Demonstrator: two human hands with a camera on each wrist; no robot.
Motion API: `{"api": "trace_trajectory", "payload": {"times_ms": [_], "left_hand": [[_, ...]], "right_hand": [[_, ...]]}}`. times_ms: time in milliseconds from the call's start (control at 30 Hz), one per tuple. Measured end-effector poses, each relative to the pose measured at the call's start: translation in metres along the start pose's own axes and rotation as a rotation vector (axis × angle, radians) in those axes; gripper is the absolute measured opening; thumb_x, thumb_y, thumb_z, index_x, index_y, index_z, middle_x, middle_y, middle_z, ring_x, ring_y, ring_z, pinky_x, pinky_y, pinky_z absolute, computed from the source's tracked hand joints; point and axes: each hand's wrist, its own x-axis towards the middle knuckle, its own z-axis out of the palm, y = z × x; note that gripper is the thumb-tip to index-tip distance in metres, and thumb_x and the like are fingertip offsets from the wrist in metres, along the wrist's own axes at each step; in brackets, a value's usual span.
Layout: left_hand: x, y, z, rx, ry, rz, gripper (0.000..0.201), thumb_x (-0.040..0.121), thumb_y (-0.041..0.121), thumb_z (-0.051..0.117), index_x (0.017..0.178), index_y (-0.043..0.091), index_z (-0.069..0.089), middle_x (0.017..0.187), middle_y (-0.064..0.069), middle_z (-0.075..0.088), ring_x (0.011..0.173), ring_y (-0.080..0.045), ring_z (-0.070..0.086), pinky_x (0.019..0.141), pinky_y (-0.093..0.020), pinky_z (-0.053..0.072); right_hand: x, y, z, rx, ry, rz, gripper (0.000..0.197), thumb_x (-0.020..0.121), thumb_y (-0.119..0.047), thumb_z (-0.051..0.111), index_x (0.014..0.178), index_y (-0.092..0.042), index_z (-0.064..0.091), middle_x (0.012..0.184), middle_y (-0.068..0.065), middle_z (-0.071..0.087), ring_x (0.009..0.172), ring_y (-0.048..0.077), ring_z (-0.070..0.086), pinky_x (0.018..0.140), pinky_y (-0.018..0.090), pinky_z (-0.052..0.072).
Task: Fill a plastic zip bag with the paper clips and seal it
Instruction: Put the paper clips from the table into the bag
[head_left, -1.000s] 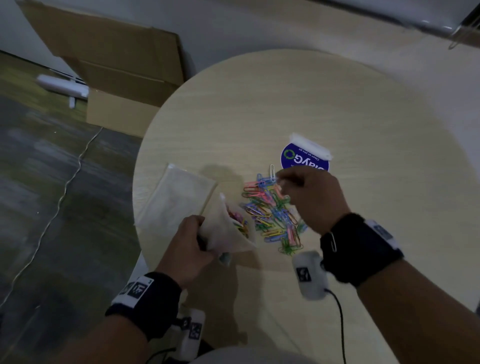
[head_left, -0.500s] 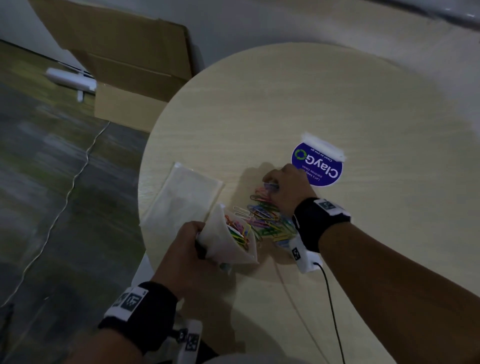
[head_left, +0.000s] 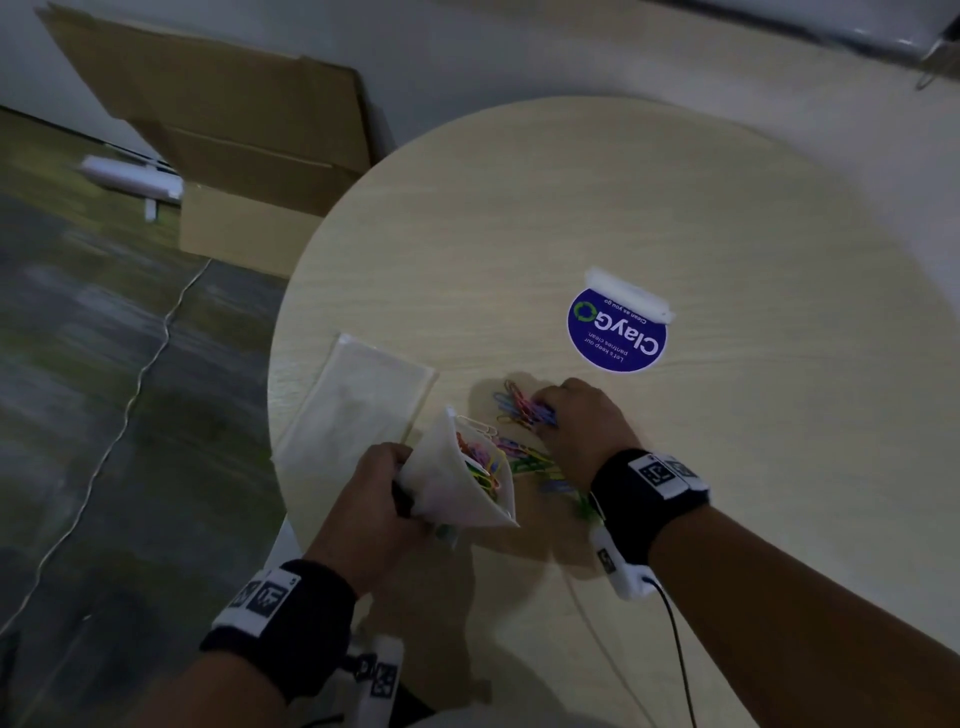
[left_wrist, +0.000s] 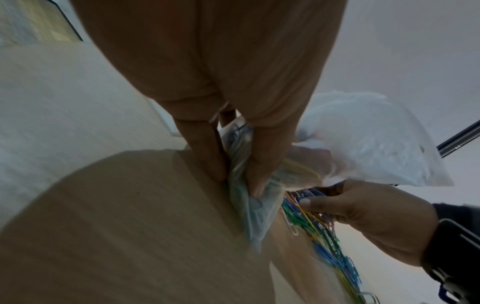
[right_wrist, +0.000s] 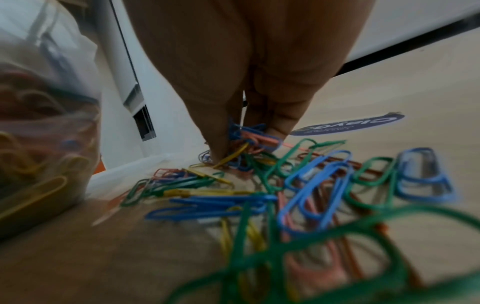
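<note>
A clear zip bag (head_left: 457, 488) stands tilted with its mouth open toward the pile, and several coloured paper clips lie inside it. My left hand (head_left: 402, 486) grips it by the lower part; in the left wrist view its fingers (left_wrist: 255, 164) bunch the plastic of the bag (left_wrist: 363, 144). Loose coloured paper clips (head_left: 524, 410) lie on the round table (head_left: 675, 208) just right of the bag. My right hand (head_left: 545, 415) is down on the pile's far end. Its fingertips (right_wrist: 221, 144) pinch a small bunch of clips (right_wrist: 249, 135), with more clips (right_wrist: 311, 185) spread nearer the wrist.
A flat stack of spare clear bags (head_left: 358, 410) lies left of the held bag, near the table's left edge. A round blue sticker (head_left: 615, 332) sits beyond the clips. Off the table to the left are a cardboard box (head_left: 234, 145), a white tube (head_left: 130, 179) and a floor cable (head_left: 130, 405).
My right hand has come down from above the pile onto its far end and closed its fingers on a bunch of clips. The left hand still holds the bag in place.
</note>
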Motion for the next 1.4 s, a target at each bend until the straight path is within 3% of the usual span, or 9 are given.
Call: {"api": "trace_trajectory", "payload": {"times_ms": [67,233,467,567,767,1033,1167,1300,1400], "left_hand": [[0.000,0.002,0.002,0.025,0.001,0.030,0.058,0.056,0.023,0.078,0.102,0.038,0.047,0.105,-0.004,0.063,0.085,-0.006,0.065,0.072,-0.028,0.056],[0.001,0.005,0.004,0.063,-0.006,0.043,0.059,0.059,0.020,0.079,0.103,0.041,0.046,0.106,-0.005,0.061,0.087,-0.014,0.065,0.074,-0.041,0.058],[0.005,0.006,0.006,0.109,-0.011,0.029,0.060,0.068,0.002,0.082,0.111,0.027,0.048,0.107,-0.003,0.058,0.088,-0.013,0.062,0.070,-0.027,0.051],[0.008,0.007,0.009,0.106,-0.007,0.013,0.062,0.067,0.007,0.083,0.110,0.031,0.046,0.108,-0.002,0.059,0.090,-0.014,0.063,0.075,-0.034,0.055],[0.014,0.012,0.018,0.095,0.020,0.034,0.056,0.068,0.005,0.083,0.109,0.024,0.048,0.108,-0.005,0.058,0.091,-0.020,0.063,0.076,-0.031,0.052],[0.016,0.010,0.025,0.003,0.033,0.020,0.053,0.056,0.037,0.076,0.099,0.044,0.047,0.103,-0.009,0.063,0.088,-0.025,0.067,0.078,-0.053,0.056],[0.017,0.007,0.024,-0.001,0.048,0.029,0.051,0.062,0.026,0.082,0.096,0.044,0.049,0.105,-0.010,0.061,0.090,-0.030,0.066,0.077,-0.058,0.056],[0.015,0.012,0.023,-0.002,0.058,0.024,0.053,0.058,0.025,0.082,0.098,0.038,0.049,0.104,-0.009,0.062,0.087,-0.024,0.066,0.078,-0.051,0.056],[0.015,0.012,0.022,0.014,0.043,0.011,0.057,0.059,0.017,0.083,0.098,0.037,0.048,0.105,-0.009,0.063,0.088,-0.022,0.066,0.077,-0.042,0.056]], "right_hand": [[-0.001,0.002,-0.002,0.044,0.007,0.032,0.029,0.089,-0.024,0.058,0.117,-0.016,0.062,0.107,0.011,0.058,0.099,0.030,0.055,0.084,0.036,0.044],[-0.008,0.009,-0.010,0.051,-0.003,0.049,0.026,0.091,-0.028,0.056,0.114,-0.024,0.067,0.103,0.009,0.062,0.096,0.029,0.057,0.078,0.032,0.042],[-0.029,0.016,-0.034,0.197,0.039,0.069,0.024,0.091,-0.024,0.059,0.112,-0.020,0.070,0.114,0.003,0.070,0.103,0.022,0.060,0.086,0.030,0.045],[-0.044,0.015,-0.054,0.305,0.107,0.056,0.024,0.087,-0.025,0.065,0.109,-0.022,0.072,0.105,-0.002,0.074,0.099,0.014,0.064,0.080,0.021,0.040],[-0.073,-0.015,-0.086,0.406,0.102,-0.077,0.019,0.083,-0.027,0.069,0.101,-0.030,0.074,0.079,-0.020,0.068,0.077,-0.010,0.060,0.067,0.007,0.040],[-0.056,-0.052,-0.057,0.043,0.038,-0.229,0.018,0.085,-0.030,0.059,0.091,-0.016,0.069,0.092,0.010,0.068,0.091,0.033,0.060,0.071,0.037,0.041],[-0.064,-0.054,-0.062,0.193,0.096,-0.256,0.024,0.080,-0.027,0.060,0.098,-0.015,0.069,0.098,0.009,0.073,0.092,0.031,0.065,0.078,0.040,0.051],[-0.069,-0.044,-0.070,0.322,0.240,-0.138,0.023,0.078,-0.020,0.064,0.099,-0.024,0.073,0.095,-0.005,0.074,0.085,0.012,0.068,0.079,0.026,0.049],[-0.066,-0.037,-0.060,0.291,0.210,-0.075,0.021,0.076,-0.025,0.070,0.097,-0.026,0.069,0.094,-0.002,0.066,0.082,0.017,0.064,0.077,0.031,0.049]]}}
